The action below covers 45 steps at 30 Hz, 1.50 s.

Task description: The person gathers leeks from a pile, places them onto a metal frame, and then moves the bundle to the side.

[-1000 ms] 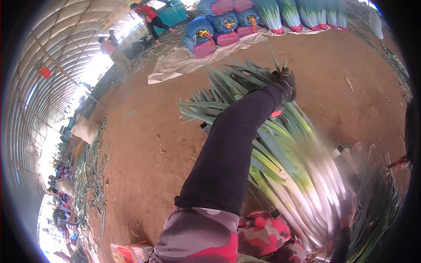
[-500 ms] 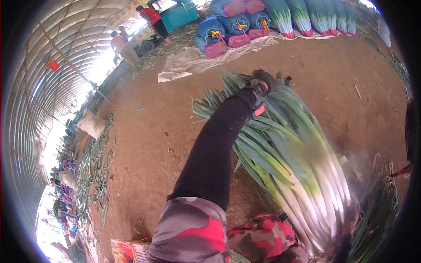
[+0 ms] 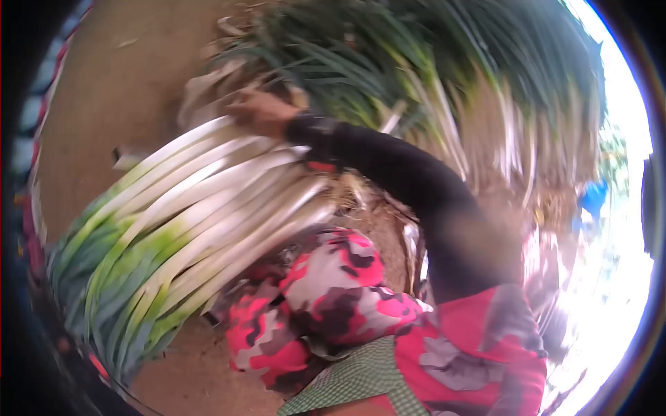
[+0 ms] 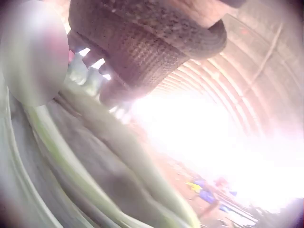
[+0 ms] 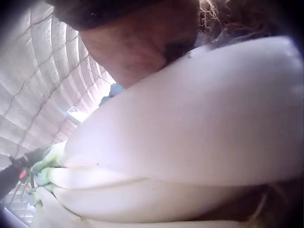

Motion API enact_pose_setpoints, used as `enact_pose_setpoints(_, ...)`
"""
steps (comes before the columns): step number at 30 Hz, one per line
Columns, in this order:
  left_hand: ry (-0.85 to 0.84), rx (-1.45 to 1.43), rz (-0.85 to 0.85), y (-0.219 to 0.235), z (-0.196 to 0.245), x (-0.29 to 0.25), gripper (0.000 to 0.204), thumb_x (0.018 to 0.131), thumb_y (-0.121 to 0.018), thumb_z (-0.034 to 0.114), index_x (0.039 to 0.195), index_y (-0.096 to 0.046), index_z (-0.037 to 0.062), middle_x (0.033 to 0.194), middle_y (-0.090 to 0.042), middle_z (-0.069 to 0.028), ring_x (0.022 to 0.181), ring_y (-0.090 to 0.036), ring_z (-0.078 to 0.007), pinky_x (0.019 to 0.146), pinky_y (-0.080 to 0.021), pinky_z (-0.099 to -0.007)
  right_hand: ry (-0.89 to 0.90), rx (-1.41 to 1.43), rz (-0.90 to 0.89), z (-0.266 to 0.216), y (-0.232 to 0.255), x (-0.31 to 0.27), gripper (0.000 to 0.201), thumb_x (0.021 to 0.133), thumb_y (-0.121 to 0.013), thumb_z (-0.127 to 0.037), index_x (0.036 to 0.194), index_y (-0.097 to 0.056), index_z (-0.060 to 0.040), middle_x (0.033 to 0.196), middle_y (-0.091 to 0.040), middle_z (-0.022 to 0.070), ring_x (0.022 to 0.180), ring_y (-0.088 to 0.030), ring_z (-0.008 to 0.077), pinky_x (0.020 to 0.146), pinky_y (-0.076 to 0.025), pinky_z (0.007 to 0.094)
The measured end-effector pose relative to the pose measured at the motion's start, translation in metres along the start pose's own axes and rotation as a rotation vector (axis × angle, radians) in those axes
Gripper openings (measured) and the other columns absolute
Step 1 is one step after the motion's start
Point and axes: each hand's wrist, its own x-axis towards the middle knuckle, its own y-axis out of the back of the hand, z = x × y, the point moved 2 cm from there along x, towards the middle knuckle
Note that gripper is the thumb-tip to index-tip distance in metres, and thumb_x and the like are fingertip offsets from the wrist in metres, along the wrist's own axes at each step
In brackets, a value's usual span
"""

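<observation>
A broad bundle of leeks [image 3: 208, 187] lies in front of me, white root ends toward the upper right and green leaves toward the lower left. Along the bundle's far side, near the roots, is my right hand [image 3: 263, 111], fingers stretched along the outermost white stalks. The right wrist view has this hand [image 5: 128, 52] against a thick white leek stalk [image 5: 190, 118], its fingertips hidden behind it. In the left wrist view my left hand [image 4: 128, 47], in a dark knit glove, is over the green leaves [image 4: 95, 156], with gaps of light between its fingers.
Behind my right arm a large pile of leeks [image 3: 485, 83] stretches across the back. Short metal posts [image 3: 125, 159] flank the bundle. My camouflage-clad knees [image 3: 333, 277] are close on its near side. Bare earth floor [image 3: 132, 62] shows at the upper left.
The head view has swung far to the right, bringing my right hand and the leek pile into sight. My left hand, earlier over the leaves, has dropped out of the head view.
</observation>
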Motion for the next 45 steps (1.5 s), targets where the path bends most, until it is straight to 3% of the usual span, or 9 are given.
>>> enact_pose_setpoints(5,-0.347,0.024,0.002,0.035,0.239,-0.069,0.052,0.099,-0.042,0.039,0.139,-0.042,0.0058,0.140,-0.044,-0.0171,0.128,-0.042,-0.0343,0.105,-0.033,-0.0461,-0.078,-0.210,0.176,-0.023,0.005,-0.011,0.023,0.077,-0.058,-0.010,0.098,-0.065,-0.0159,0.103,-0.053,0.0155,0.100,-0.053,0.0354,0.084,-0.042,0.0472)
enact_pose_setpoints(8,-0.295,0.369,0.033,0.003,0.300,-0.128,0.063,0.098,-0.029,0.054,0.138,-0.043,0.0073,0.142,-0.044,-0.0127,0.129,-0.041,-0.0352,0.106,-0.029,-0.0498,-0.026,-0.206,0.300,-0.085,0.045,-0.059,0.030,0.075,-0.058,-0.006,0.104,-0.063,-0.0123,0.106,-0.054,0.0168,0.103,-0.052,0.0350,0.087,-0.043,0.0455)
enact_pose_setpoints(12,-0.293,0.399,0.087,-0.007,0.303,-0.131,0.062,0.097,-0.027,0.055,0.138,-0.044,0.0104,0.142,-0.044,-0.0117,0.130,-0.041,-0.0332,0.105,-0.030,-0.0489,0.008,0.000,0.431,-0.083,0.078,-0.160,0.040,0.072,-0.058,0.006,0.111,-0.061,-0.0056,0.115,-0.058,0.0161,0.105,-0.057,0.0353,0.090,-0.051,0.0393)
enact_pose_setpoints(20,-0.277,0.435,0.113,-0.019,0.295,-0.130,0.064,0.098,-0.023,0.056,0.140,-0.042,0.0114,0.140,-0.045,-0.0104,0.130,-0.041,-0.0308,0.106,-0.029,-0.0474,-0.917,-0.191,0.602,0.136,0.123,-0.418,0.041,0.076,-0.061,0.004,0.116,-0.060,-0.0053,0.113,-0.064,0.0133,0.106,-0.062,0.0237,0.086,-0.051,0.0342)
enact_pose_setpoints(23,-0.279,0.445,0.103,-0.019,0.294,-0.129,0.066,0.097,-0.022,0.058,0.141,-0.041,0.0123,0.141,-0.045,-0.0103,0.131,-0.041,-0.0303,0.106,-0.029,-0.0472,-1.006,-0.499,0.659,0.143,0.158,-0.434,0.039,0.080,-0.063,-0.008,0.118,-0.059,-0.0148,0.112,-0.060,0.0200,0.100,-0.060,0.0387,0.080,-0.050,0.0427)
enact_pose_setpoints(30,-0.250,0.527,0.080,-0.027,0.279,-0.134,0.070,0.095,-0.020,0.062,0.140,-0.043,0.0133,0.140,-0.046,-0.0108,0.130,-0.042,-0.0301,0.105,-0.031,-0.0472,-1.142,-0.589,0.244,0.310,0.160,-0.493,0.060,0.088,-0.055,-0.040,0.139,-0.044,-0.0114,0.138,-0.047,0.0218,0.126,-0.046,0.0395,0.104,-0.036,0.0456)
enact_pose_setpoints(39,-0.255,0.493,0.105,-0.021,0.289,-0.132,0.070,0.096,-0.020,0.061,0.139,-0.044,0.0112,0.138,-0.048,-0.0120,0.129,-0.044,-0.0309,0.105,-0.031,-0.0465,-1.090,-0.124,0.434,0.209,0.179,-0.461,0.040,0.084,-0.062,-0.030,0.114,-0.060,-0.0048,0.110,-0.063,0.0216,0.104,-0.059,0.0395,0.089,-0.046,0.0464)
enact_pose_setpoints(42,-0.248,0.475,0.108,-0.021,0.290,-0.133,0.070,0.096,-0.019,0.061,0.138,-0.044,0.0102,0.138,-0.048,-0.0128,0.129,-0.043,-0.0314,0.105,-0.031,-0.0468,-0.742,-0.711,0.238,0.200,0.163,-0.462,0.038,0.081,-0.061,-0.026,0.111,-0.060,-0.0038,0.103,-0.064,0.0208,0.097,-0.060,0.0395,0.084,-0.047,0.0484)
enact_pose_setpoints(45,-0.253,0.459,0.108,-0.020,0.290,-0.133,0.069,0.096,-0.021,0.060,0.138,-0.044,0.0095,0.140,-0.046,-0.0130,0.130,-0.042,-0.0323,0.106,-0.030,-0.0476,-0.998,-0.606,0.182,0.147,0.156,-0.429,0.036,0.079,-0.060,-0.023,0.109,-0.062,-0.0031,0.098,-0.064,0.0208,0.090,-0.061,0.0398,0.079,-0.048,0.0505)
